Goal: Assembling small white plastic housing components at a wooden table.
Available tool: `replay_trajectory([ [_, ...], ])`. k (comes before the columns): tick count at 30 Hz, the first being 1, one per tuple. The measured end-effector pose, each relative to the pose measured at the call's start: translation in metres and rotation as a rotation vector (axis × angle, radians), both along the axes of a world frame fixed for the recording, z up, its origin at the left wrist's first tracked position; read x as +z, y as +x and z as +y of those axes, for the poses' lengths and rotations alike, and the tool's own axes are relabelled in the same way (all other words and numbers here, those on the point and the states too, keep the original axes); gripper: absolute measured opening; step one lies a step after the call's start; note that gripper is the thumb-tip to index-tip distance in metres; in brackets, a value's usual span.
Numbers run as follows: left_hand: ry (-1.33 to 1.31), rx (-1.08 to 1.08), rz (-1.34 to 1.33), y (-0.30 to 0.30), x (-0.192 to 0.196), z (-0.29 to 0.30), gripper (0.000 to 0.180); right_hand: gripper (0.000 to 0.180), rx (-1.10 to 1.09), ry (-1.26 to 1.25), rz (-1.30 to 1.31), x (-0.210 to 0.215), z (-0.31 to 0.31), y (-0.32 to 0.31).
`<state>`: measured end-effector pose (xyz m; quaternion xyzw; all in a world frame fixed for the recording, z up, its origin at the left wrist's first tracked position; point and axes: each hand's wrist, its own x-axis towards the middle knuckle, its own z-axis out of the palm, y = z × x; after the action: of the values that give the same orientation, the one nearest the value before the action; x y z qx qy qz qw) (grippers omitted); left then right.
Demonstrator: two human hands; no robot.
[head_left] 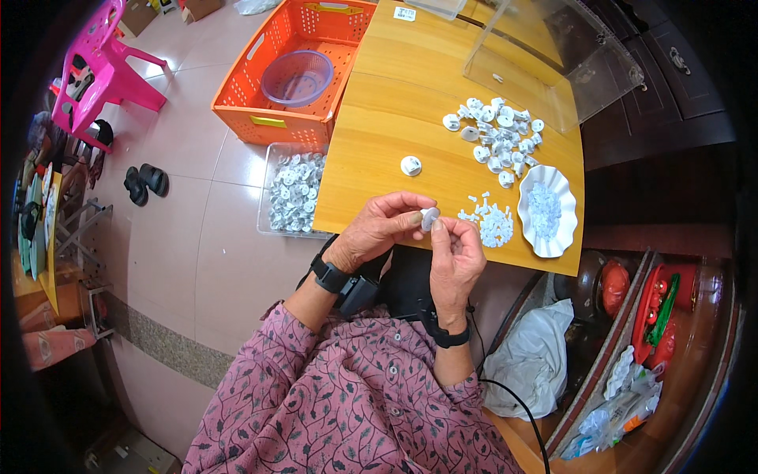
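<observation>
Over the table's near edge, both hands meet at a round white plastic piece. My left hand pinches it between thumb and fingers. From the other side, my right hand has its thumb and fingertips closed against the same piece; whether a smaller part is between them is hidden. A similar round white piece lies alone on the wood beyond my left hand. Just right of my right hand is a small heap of tiny pale pegs. Farther back, a larger pile of white plastic pieces spreads over the table.
A scalloped white dish holds pale bluish bits at the table's right. The yellow wooden table has a clear plastic box at its far side. Left of it stand an orange crate with a purple basin and a full clear bin.
</observation>
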<state>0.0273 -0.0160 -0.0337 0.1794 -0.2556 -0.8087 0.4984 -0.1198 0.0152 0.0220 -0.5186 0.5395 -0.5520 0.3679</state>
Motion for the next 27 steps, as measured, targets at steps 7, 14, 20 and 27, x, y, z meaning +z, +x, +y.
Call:
replay_trajectory([
  [7,0.009,-0.002,-0.019,-0.0004,0.0017,0.0003,0.030,0.010,-0.011,-0.016,0.046,-0.0029,-0.0003,-0.0014],
  [14,0.009,0.005,-0.075,-0.0007,0.0033,0.0002,0.028,0.010,-0.032,-0.038,0.187,0.0022,0.0006,-0.0004],
  [20,-0.003,0.011,-0.095,-0.0010,0.0036,0.0009,0.027,0.009,-0.025,-0.075,0.258,0.0043,0.0014,0.0014],
  [27,0.002,0.000,-0.113,-0.0006,0.0079,0.0011,0.025,0.007,0.007,-0.075,0.229,0.0037,0.0009,0.0005],
])
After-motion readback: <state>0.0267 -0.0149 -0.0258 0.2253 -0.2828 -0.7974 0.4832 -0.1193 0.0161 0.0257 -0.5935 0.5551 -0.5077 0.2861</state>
